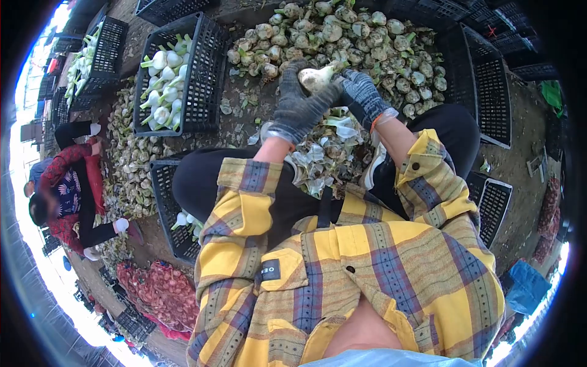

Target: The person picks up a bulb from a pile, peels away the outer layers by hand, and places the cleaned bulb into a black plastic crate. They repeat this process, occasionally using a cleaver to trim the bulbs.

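A garlic bulb (316, 79) with a short green stem is held between my two gloved hands, its stem end towards the right. My left hand (299, 104), in a dark grey glove, wraps round the bulb's left and lower side. At the stem end is my right hand (364, 95), its gloved fingers closed there; whether a tool is among them cannot be made out. Beyond both hands lies a large heap of untrimmed bulbs (333, 33). Below them, between my legs, is a pile of peeled skins and scraps (321, 153).
A black crate (205, 79) of clean white bulbs stands at the left, another (164, 202) beside my left leg. Empty-looking black crates (492, 92) are at the right. A co-worker (67, 189) sits at the far left beside more bulbs. Red net sacks (159, 293) lie lower left.
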Motion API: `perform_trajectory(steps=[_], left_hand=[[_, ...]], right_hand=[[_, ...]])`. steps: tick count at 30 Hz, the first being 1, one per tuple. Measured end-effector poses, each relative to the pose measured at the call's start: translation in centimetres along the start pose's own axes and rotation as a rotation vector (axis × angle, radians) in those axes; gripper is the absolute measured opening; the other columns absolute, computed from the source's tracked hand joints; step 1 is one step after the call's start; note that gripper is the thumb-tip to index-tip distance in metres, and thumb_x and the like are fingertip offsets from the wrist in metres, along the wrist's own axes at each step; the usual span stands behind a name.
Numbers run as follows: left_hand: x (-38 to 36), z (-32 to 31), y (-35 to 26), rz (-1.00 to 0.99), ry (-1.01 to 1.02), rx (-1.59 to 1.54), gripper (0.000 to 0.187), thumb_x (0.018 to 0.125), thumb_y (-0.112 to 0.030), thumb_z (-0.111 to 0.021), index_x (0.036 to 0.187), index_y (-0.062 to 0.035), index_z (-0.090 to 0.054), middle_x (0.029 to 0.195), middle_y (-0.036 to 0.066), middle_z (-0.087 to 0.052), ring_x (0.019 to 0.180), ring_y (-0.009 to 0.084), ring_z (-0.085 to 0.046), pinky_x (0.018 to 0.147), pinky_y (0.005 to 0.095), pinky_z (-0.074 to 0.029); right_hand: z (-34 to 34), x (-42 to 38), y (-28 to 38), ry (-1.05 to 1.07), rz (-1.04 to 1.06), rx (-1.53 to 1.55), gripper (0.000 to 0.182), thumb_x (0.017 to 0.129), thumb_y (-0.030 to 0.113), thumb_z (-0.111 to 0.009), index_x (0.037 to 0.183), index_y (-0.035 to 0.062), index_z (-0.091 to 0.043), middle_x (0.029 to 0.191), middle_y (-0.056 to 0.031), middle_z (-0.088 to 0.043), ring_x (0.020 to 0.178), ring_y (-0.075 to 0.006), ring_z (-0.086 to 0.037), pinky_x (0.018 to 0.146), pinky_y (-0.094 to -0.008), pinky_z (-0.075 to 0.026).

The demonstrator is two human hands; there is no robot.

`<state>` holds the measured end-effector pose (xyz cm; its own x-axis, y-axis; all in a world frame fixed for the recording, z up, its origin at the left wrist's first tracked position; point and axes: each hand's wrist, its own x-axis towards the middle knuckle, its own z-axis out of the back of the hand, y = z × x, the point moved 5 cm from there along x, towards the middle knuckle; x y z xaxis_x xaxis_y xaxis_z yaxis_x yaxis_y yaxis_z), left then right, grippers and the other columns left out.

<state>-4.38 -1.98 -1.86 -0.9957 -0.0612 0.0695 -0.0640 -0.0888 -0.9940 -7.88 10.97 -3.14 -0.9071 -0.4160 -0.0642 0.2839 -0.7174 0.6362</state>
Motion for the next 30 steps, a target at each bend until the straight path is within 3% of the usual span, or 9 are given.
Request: perform_trajectory(steps=[3,9,12,16,18,20,23,26,30], left_hand=[[0.3,0.2,0.4,0.005,-0.068,-0.201,0.048,0.072,-0.020,-0.069,0.108,-0.0064,-0.040,0.092,0.009,-0.052,0.072,0.0143,-0.055,0.054,0.0284,-0.048],[0.0,0.1,3.1,0.777,-0.004,-0.706,0.037,0.084,-0.038,-0.052,0.106,-0.0085,-0.049,0.079,0.008,-0.057,0.063,0.0154,-0.057,0.047,0.0247,-0.048],[0.0,0.3,1.1,0.264,-0.138,-0.281,0.039,0.083,-0.040,-0.051,0.105,-0.0077,-0.049,0.081,0.009,-0.057,0.064,0.0167,-0.058,0.049,0.0255,-0.048],[0.2,-0.4,2.2,0.583,0.100,-0.734,0.033,0.080,-0.033,-0.056,0.099,-0.0067,-0.050,0.073,0.008,-0.057,0.049,0.0131,-0.054,0.044,0.0239,-0.047],[-0.7,-0.4,2.8,0.792,0.023,-0.780,0.034,0.080,-0.033,-0.057,0.100,-0.0065,-0.049,0.074,0.008,-0.057,0.050,0.0135,-0.055,0.043,0.0232,-0.047],[-0.5,-0.3,3.3,0.838,0.033,-0.734,0.036,0.079,-0.032,-0.058,0.101,-0.0056,-0.048,0.078,0.008,-0.057,0.054,0.0134,-0.057,0.043,0.0227,-0.046],[-0.5,0.1,2.2,0.371,-0.045,-0.183,0.043,0.080,-0.037,-0.057,0.103,-0.0015,-0.049,0.087,0.009,-0.057,0.067,0.0147,-0.057,0.050,0.0257,-0.048],[-0.4,0.1,1.4,0.446,0.031,-0.403,0.041,0.079,-0.033,-0.060,0.104,-0.0017,-0.049,0.093,0.010,-0.057,0.073,0.0138,-0.057,0.053,0.0254,-0.049],[-1.1,-0.5,2.6,0.806,0.142,-0.842,0.037,0.082,-0.033,-0.054,0.105,-0.0042,-0.050,0.087,0.009,-0.059,0.070,0.0153,-0.059,0.056,0.0261,-0.051]], right_hand=[[1.4,-0.6,1.4,-0.034,-0.266,0.612,0.025,0.081,0.013,-0.047,0.094,-0.0058,-0.055,0.074,-0.0163,-0.059,0.066,-0.0205,-0.056,0.063,-0.0312,-0.045],[1.2,-0.4,1.0,-0.152,-0.149,0.286,0.030,0.080,0.019,-0.051,0.100,-0.0033,-0.055,0.085,-0.0214,-0.061,0.077,-0.0317,-0.059,0.071,-0.0351,-0.045],[-0.6,0.1,-0.9,-0.141,-0.193,0.563,0.030,0.080,0.021,-0.051,0.098,-0.0032,-0.055,0.087,-0.0213,-0.060,0.079,-0.0317,-0.059,0.071,-0.0359,-0.045],[0.6,-0.3,-0.1,-0.065,-0.155,0.373,0.023,0.083,0.014,-0.045,0.095,-0.0048,-0.054,0.084,-0.0183,-0.058,0.075,-0.0240,-0.057,0.068,-0.0312,-0.045],[0.4,0.1,0.2,-0.086,0.172,-0.039,0.023,0.083,0.017,-0.045,0.090,-0.0023,-0.055,0.085,-0.0205,-0.058,0.077,-0.0337,-0.056,0.069,-0.0389,-0.045],[0.7,0.0,0.3,0.025,-0.039,0.219,0.020,0.082,0.013,-0.043,0.087,-0.0002,-0.056,0.085,-0.0201,-0.056,0.077,-0.0341,-0.056,0.069,-0.0397,-0.045],[0.3,0.4,-0.3,-0.063,0.125,-0.142,0.019,0.080,0.014,-0.045,0.087,0.0010,-0.057,0.086,-0.0198,-0.056,0.078,-0.0329,-0.056,0.069,-0.0399,-0.045],[0.4,-0.3,0.0,-0.178,0.335,-0.197,0.017,0.080,0.011,-0.045,0.087,0.0002,-0.056,0.086,-0.0194,-0.056,0.078,-0.0323,-0.056,0.070,-0.0394,-0.045],[-2.0,0.5,-3.2,-0.045,-0.117,0.714,0.015,0.077,0.002,-0.044,0.085,0.0009,-0.056,0.084,-0.0184,-0.057,0.079,-0.0323,-0.057,0.070,-0.0384,-0.045]])
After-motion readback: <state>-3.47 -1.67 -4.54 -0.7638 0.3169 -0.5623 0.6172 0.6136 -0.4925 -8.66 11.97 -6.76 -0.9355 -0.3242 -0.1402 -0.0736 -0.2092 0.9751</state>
